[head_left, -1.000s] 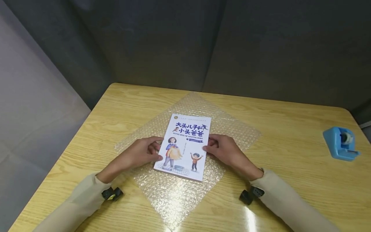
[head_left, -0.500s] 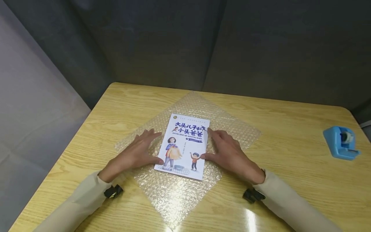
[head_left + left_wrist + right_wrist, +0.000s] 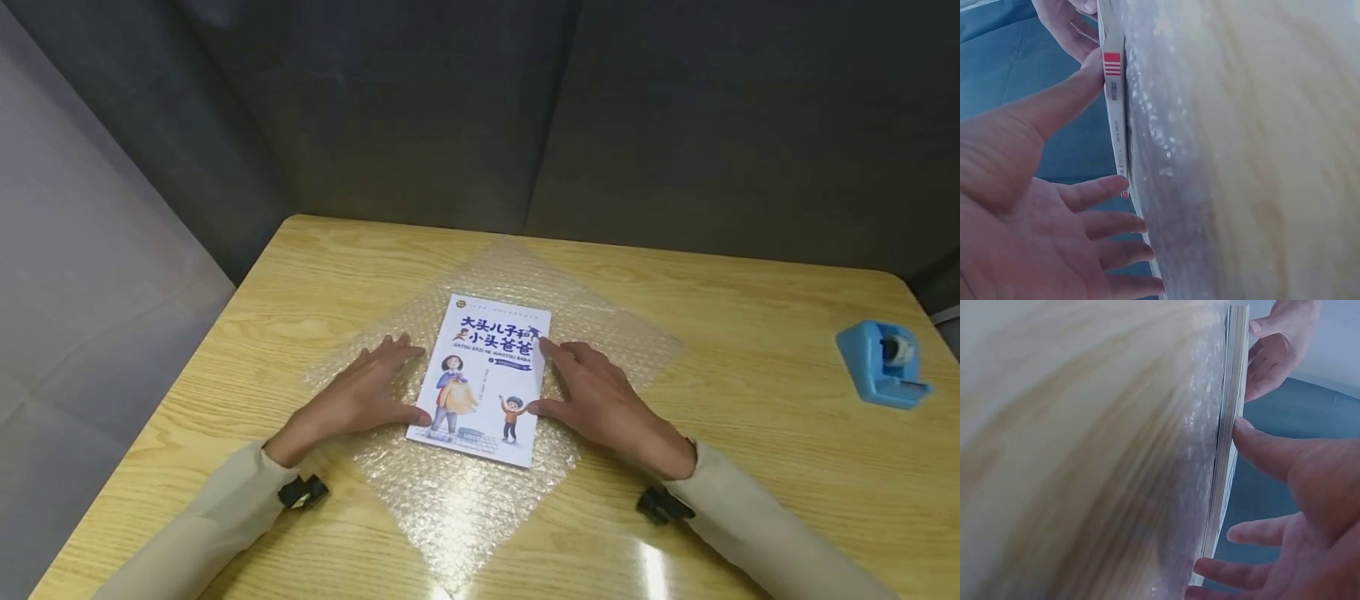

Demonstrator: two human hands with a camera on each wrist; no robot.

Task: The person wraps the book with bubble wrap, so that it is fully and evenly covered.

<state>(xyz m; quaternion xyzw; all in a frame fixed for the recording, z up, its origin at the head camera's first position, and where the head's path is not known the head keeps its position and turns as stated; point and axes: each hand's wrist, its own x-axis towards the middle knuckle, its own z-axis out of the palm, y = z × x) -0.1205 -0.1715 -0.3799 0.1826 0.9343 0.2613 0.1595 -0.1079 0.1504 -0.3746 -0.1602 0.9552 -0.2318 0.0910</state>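
Head view: book (image 3: 482,383) points away, long axis leaning right.

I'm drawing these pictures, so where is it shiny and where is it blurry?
Head view: white glare on the bubble wrap near its closest corner, and on the table to its right; left wrist view: table soft, small print on the book too blurry to read; right wrist view: table blurred and streaky.

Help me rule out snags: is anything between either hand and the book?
Nothing visible is: the left hand and right hand flank the book, with bubble wrap beneath it and the tape dispenser at far right.
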